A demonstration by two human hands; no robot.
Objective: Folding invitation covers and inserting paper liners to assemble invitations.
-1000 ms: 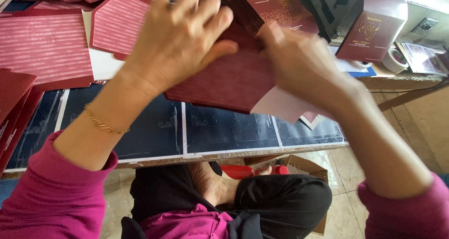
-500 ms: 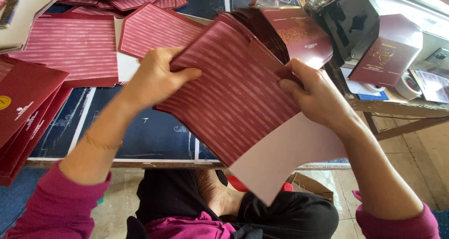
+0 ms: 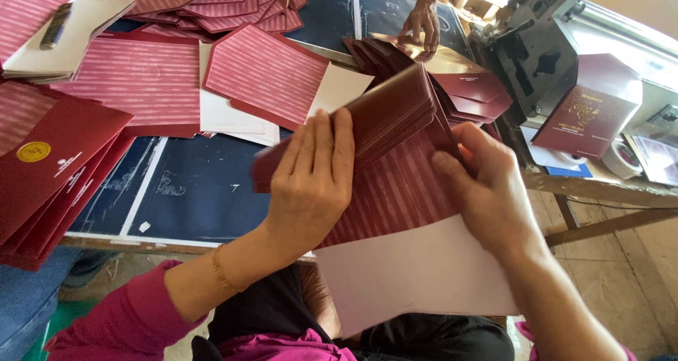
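While held, maroon envelope stack (image 3: 395, 114) looks fanned, striped.

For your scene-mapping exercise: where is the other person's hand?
In the head view, the other person's hand rests at the table's far edge, upper centre, beside the fanned maroon envelopes.

Two hands of the wearer show, the left hand (image 3: 311, 184) and the right hand (image 3: 487, 188); one co-worker's hand (image 3: 421, 22) rests at the far edge; one maroon card stack (image 3: 385, 117) is held; one striped sheet (image 3: 399, 191); one grey machine (image 3: 544, 43); one tape roll (image 3: 625, 160); the loose striped sheets on the tabletop (image 3: 198, 191) are too overlapped to count.
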